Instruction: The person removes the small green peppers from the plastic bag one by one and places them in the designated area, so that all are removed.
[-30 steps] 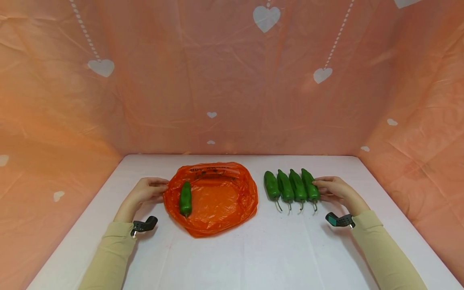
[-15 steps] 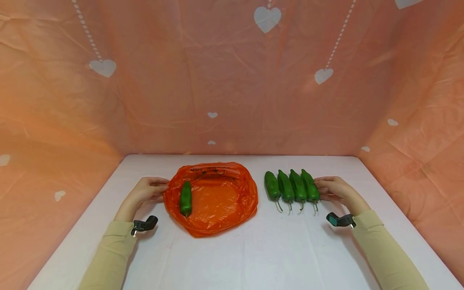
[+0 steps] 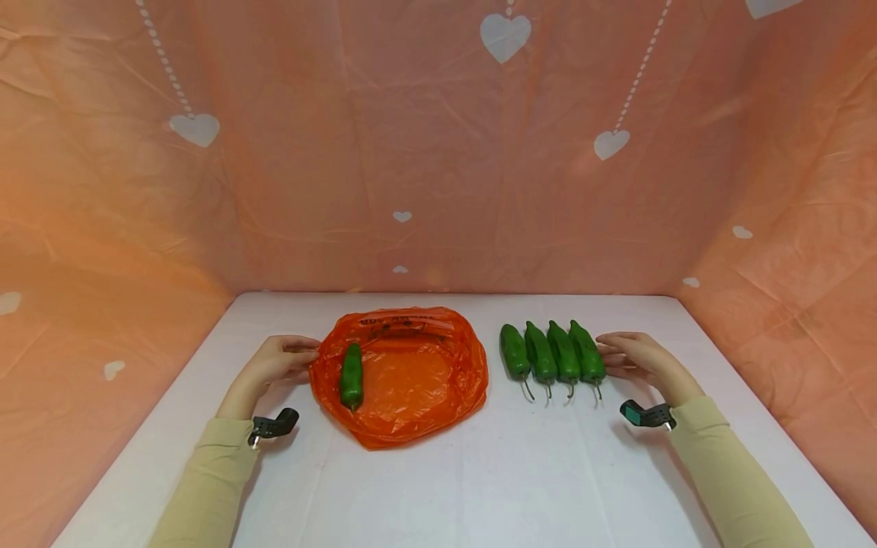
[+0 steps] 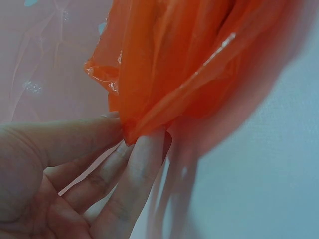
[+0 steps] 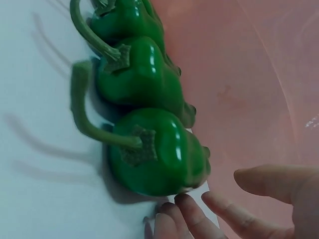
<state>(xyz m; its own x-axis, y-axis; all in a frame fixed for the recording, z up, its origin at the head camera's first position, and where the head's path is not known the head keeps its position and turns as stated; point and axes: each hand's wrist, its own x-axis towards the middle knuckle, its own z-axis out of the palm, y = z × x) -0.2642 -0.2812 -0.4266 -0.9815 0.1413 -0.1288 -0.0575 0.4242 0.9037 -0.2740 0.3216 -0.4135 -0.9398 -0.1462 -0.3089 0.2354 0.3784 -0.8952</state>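
An orange plastic bag point(image 3: 414, 384) lies spread with its mouth up, in the middle left of the head view. Inside it, against the left side, rests one green pepper point(image 3: 352, 377). My left hand point(image 3: 277, 360) pinches the bag's left edge between thumb and fingers; the left wrist view shows the gathered plastic point(image 4: 149, 89) at the fingertips. To the right of the bag, several green peppers lie side by side, stems toward me. Beside the rightmost pepper point(image 3: 587, 354) is my right hand point(image 3: 637, 358), thumb and fingers apart, holding nothing. Whether a fingertip touches that pepper I cannot tell.
A white cloth point(image 3: 438, 495) covers the table. Orange sheeting with white hearts point(image 3: 505, 36) hangs behind it and at both sides. Each wrist wears a black camera mount, one on the left point(image 3: 274, 425) and one on the right point(image 3: 647, 415).
My right hand has drawn slightly right, its fingers coming away from around the rightmost pepper. The left hand, bag and peppers keep their places.
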